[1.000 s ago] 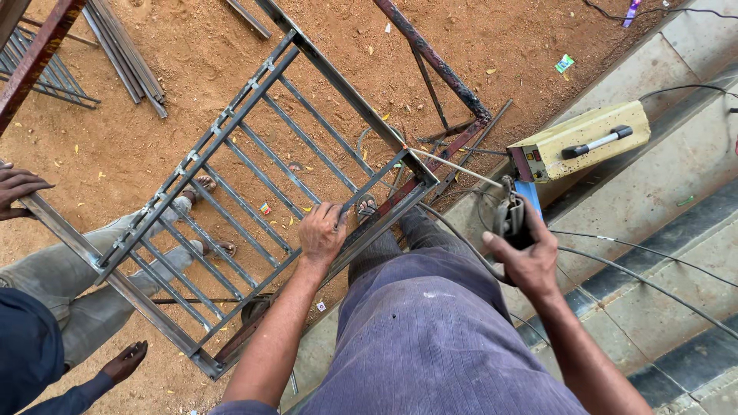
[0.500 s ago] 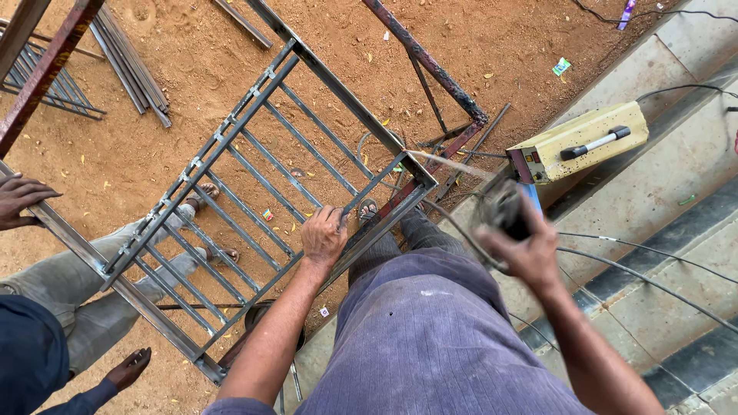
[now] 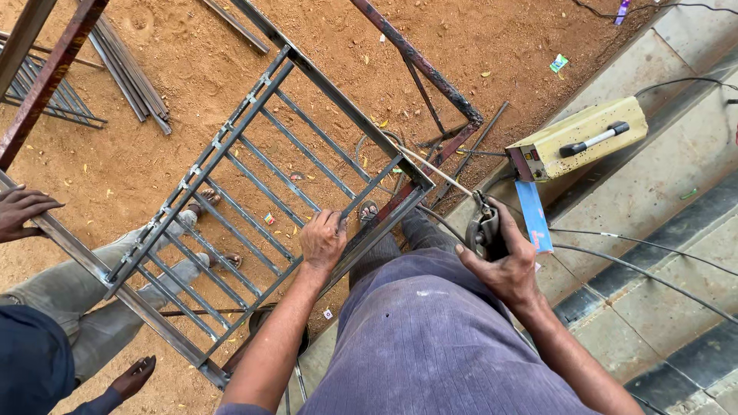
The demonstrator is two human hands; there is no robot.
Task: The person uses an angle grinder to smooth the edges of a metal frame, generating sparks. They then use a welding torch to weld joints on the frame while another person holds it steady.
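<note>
Two hands at work. Left hand (image 3: 322,240): closed over the near rail of a barred steel grille frame (image 3: 254,184), which lies tilted over sandy ground. Right hand (image 3: 503,265): wrapped tight round a welding electrode holder (image 3: 484,227), its thin rod (image 3: 434,169) reaching the frame's corner. Yellow welding machine (image 3: 576,138) just beyond.

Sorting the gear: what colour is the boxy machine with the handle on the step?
Pale yellow casing with a black and silver handle, seen in the head view.
</note>
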